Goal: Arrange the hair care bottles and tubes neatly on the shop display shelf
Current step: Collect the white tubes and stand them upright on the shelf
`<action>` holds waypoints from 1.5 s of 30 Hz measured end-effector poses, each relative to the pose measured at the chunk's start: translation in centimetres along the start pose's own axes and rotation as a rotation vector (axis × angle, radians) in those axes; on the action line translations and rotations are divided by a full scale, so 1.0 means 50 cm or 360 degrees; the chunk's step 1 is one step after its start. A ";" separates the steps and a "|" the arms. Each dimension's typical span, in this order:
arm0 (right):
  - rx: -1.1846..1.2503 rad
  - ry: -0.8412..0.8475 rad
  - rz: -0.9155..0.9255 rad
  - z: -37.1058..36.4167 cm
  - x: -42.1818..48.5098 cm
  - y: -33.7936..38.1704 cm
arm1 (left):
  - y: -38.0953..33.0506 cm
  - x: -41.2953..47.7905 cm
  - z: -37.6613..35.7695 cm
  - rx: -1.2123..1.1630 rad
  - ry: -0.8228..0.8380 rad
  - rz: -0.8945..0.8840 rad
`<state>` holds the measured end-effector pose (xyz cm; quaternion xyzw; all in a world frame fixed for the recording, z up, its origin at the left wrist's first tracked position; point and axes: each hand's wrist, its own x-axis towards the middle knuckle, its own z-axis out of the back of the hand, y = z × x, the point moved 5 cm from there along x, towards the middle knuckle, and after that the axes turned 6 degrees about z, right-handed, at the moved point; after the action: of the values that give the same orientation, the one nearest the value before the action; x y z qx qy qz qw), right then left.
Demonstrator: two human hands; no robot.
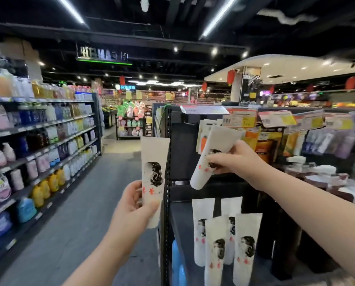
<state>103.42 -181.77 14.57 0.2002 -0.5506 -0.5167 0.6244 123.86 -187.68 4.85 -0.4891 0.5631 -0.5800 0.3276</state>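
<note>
We hold one white tube in each hand. Our left hand (134, 205) grips the left tube (153, 153) round its lower part, fingers curled on it. That tube is upright with its flat crimped end on top, out in the aisle just left of the post (168, 141). Our right hand (234, 159) grips the right tube (200, 176) near its middle, and this one is tilted. Its long axis runs from the crimp at upper right down to the rounded cap end at lower left, in front of the dark back panel of the shelf (182, 221). The row (245, 244) of four like tubes stands on the board below, crimps up, close together and overlapping from our view. So the right tube lies above the row and a little to its left, and the right hand is the nearer. The left hand is well apart, beyond the post. By our reckoning the next move calls for turning the right tube upright, cap down, then lowering it beside the row.
</note>
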 end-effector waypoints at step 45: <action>-0.1730 0.1163 -0.0500 0.038 0.092 -0.228 | 0.182 0.192 -0.133 -0.0043 0.0186 0.0210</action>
<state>96.22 -189.55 8.03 0.0971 0.0702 -0.7040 0.7000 113.12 -195.79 -1.33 -0.4205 0.6202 -0.5770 0.3250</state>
